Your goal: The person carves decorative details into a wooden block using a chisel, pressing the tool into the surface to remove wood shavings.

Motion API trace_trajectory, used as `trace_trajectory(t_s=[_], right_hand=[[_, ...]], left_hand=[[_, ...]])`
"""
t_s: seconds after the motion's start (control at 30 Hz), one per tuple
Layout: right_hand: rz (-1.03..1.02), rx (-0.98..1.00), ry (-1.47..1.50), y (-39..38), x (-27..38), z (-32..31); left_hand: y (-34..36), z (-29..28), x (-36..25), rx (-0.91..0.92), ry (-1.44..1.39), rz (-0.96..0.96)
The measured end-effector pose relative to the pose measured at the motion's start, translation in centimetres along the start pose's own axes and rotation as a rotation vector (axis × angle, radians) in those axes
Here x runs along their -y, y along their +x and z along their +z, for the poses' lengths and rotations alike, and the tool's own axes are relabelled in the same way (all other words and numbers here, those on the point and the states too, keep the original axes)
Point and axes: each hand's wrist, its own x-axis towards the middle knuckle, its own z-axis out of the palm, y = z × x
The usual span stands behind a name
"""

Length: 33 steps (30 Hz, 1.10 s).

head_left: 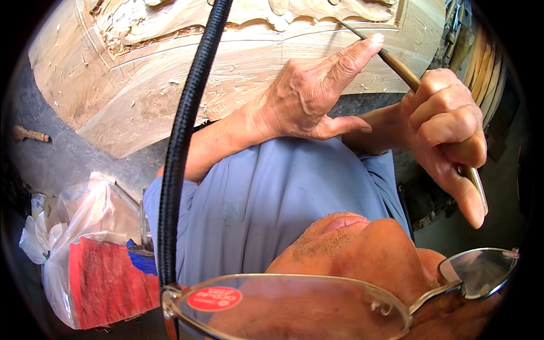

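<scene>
Working the carved wooden relief wants light pressure — right hand gripping the wood chisel, left hand unclenched, fingertips by its shank.

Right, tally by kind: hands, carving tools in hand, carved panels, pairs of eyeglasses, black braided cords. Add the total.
Left hand and right hand: 2
Held carving tool: 1
Carved wooden panel: 1
Eyeglasses: 1
Black braided cord: 1
Total: 6

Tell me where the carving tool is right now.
In the head view's upper right, the carving tool is in the right hand, its tip at the carved wooden panel.
</scene>
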Motion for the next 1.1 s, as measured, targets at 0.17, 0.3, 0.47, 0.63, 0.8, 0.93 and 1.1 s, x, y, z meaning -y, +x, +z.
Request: trace_trajectory(t_s=[0.17, 0.3, 0.47, 0.63, 0.8, 0.93, 1.1], right_hand=[[0.051, 0.198, 0.055, 1.4, -0.3, -1.2], [0.059, 0.223, 0.074, 1.6, 0.1, -1.6], [0.046, 0.226, 0.086, 1.6, -0.2, -1.5], [0.056, 0.197, 0.084, 1.1, -0.3, -1.5], [0.066, 0.183, 0.069, 1.3, -0.1, -1.4], [0.045, 0.212, 0.101, 1.6, -0.7, -1.7], [0.060, 0.161, 0.140, 1.5, -1.2, -1.7]], left_hand=[[0.0, -0.2, 0.0, -0.017, -0.016, -0.015], [-0.1, 0.0, -0.2, -0.019, -0.004, -0.011], [-0.2, -0.1, -0.1, -0.024, 0.004, -0.009], [-0.3, 0.0, 0.1, -0.007, 0.002, -0.020], [-0.2, 0.0, 0.0, -0.022, -0.003, -0.004], [-0.1, -0.2, -0.2, -0.017, 0.003, -0.025], [-0.1, 0.1, 0.2, -0.051, -0.002, 0.004]])
